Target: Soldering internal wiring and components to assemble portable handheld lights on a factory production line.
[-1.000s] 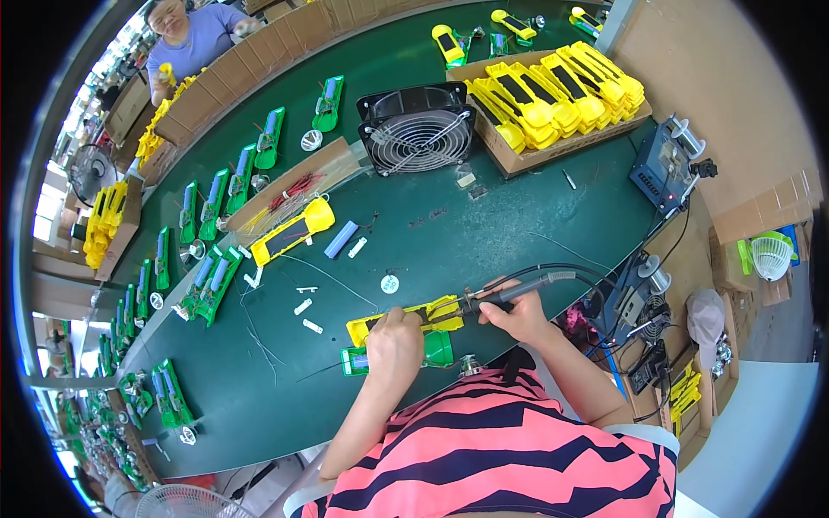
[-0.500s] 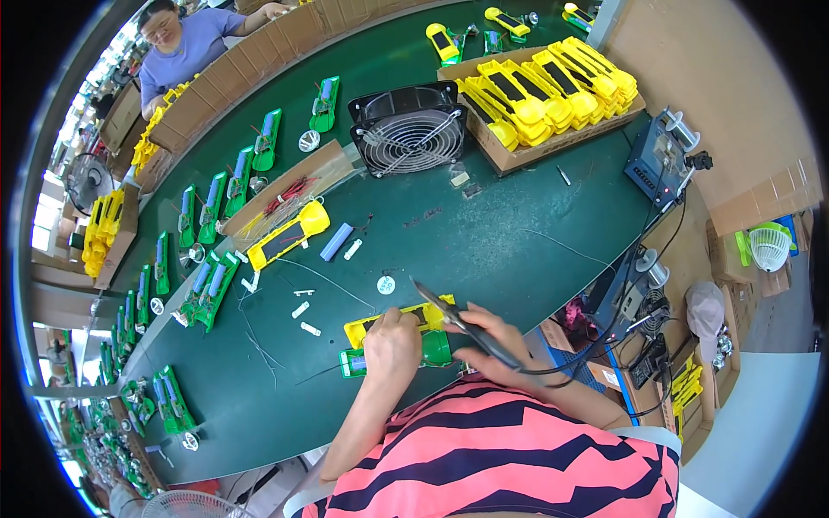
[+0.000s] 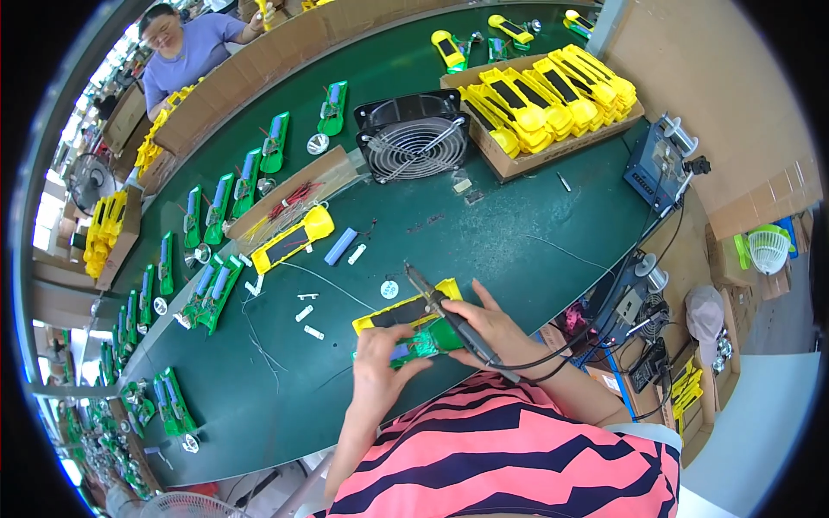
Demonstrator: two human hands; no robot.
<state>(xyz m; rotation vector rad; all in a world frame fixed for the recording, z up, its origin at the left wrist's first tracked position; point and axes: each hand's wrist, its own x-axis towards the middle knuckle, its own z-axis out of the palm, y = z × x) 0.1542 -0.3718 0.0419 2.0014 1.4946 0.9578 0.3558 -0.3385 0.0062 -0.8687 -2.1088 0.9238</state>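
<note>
Head view, single frame. Left hand [image 3: 380, 371] closed on the near end of a yellow casing [image 3: 406, 312] with a green circuit board [image 3: 423, 341] at its lower edge; fingers curl onto the board, thumb on the near side. The casing lies on the green table [image 3: 518, 224], just in front of the person's chest, tilted up to the right.

Right hand [image 3: 492, 332] wrapped around a soldering iron [image 3: 445, 315], held pen-style. Its tip points up-left, over the top of the yellow casing; whether it touches cannot be told. A black cable [image 3: 561, 350] runs from the iron's handle off to the right.

Around it: a small white disc [image 3: 389, 289] just left of the iron tip. A second yellow casing [image 3: 294, 237] lies further up-left, a blue cell [image 3: 340, 246] beside it. A black fan [image 3: 414, 138] stands at the far side. A cardboard box [image 3: 518, 155] right of the fan carries stacked yellow casings. Rows of green boards [image 3: 216, 207] run along the left edge. Another person in a purple shirt [image 3: 194, 56] sits across the table, top left.
</note>
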